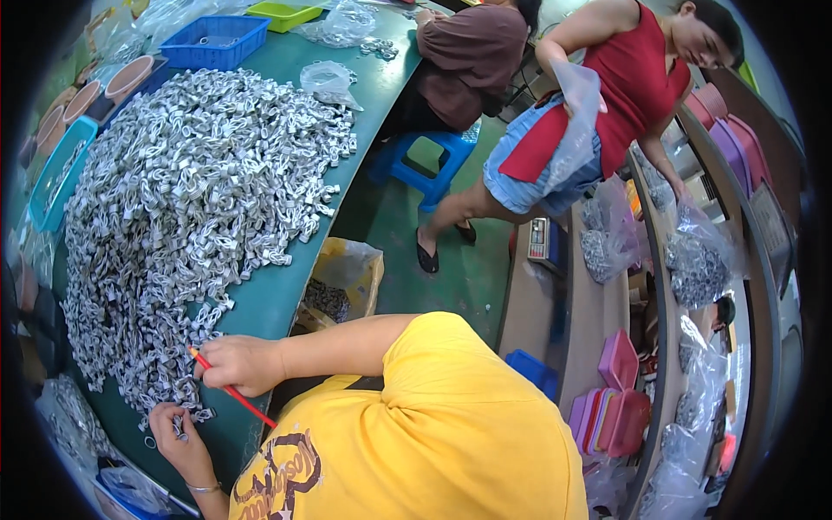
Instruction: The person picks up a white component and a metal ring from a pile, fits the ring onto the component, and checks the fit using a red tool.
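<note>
My right hand (243,364) is closed round a slim red pencil-like stick (238,399) with a pale tip. It rests at the near edge of a large heap of small grey metal clip-like pieces (208,165). Just below it, my left hand (179,440), with a bracelet at the wrist, pinches one small grey metal piece (179,425) by the table edge. A small ring (150,442) lies on the green table (269,299) beside the left fingers.
A blue basket (214,43), a green tray (283,15) and a turquoise basket (63,173) border the heap. A lined bin (357,277) stands beside the table. One person in red (628,78) handles bags at the shelves; another sits on a blue stool (426,165).
</note>
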A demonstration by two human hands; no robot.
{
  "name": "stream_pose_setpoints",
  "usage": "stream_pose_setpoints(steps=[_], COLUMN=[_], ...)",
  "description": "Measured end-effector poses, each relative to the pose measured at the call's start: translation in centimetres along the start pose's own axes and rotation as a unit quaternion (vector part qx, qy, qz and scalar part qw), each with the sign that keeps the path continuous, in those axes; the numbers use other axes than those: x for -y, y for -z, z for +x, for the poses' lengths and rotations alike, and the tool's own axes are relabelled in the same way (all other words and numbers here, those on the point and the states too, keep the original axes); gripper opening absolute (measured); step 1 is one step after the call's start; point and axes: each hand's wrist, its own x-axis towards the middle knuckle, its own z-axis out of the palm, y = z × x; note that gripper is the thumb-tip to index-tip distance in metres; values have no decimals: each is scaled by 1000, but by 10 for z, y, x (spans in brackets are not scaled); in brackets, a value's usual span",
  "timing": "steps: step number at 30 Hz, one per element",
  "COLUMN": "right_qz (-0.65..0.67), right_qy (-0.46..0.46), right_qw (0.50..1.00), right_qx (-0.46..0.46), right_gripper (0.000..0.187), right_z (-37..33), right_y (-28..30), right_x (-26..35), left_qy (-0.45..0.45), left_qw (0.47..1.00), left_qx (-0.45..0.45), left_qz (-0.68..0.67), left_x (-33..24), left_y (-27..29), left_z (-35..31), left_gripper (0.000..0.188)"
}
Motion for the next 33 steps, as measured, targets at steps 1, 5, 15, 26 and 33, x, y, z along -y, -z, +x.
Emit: stream_pose_setpoints(steps=[1,5,15,26,33], right_qz=[-5,-31,-92,-119,-103], right_qy=[4,0,48,82,73], right_qw=[1000,998,989,988,990], right_qx=[5,59,108,58,68], right_gripper=[16,17,19,19,19], right_z=[0,0,1,-1,-3], right_y=[-3,2,-3,-7,-15], right_x=[0,1,-3,-1,-8], left_qy=[-11,-6,9,19,116], left_qw=[1000,1000,1000,996,987], left_qx=[2,12,5,87,95], left_qz=[9,-18,-13,-6,-63], left_x=[5,6,9,12,11], left_y=[0,-3,-12,-3,-2], left_z=[3,13,17,28,29], left_gripper=[16,15,12,13,8])
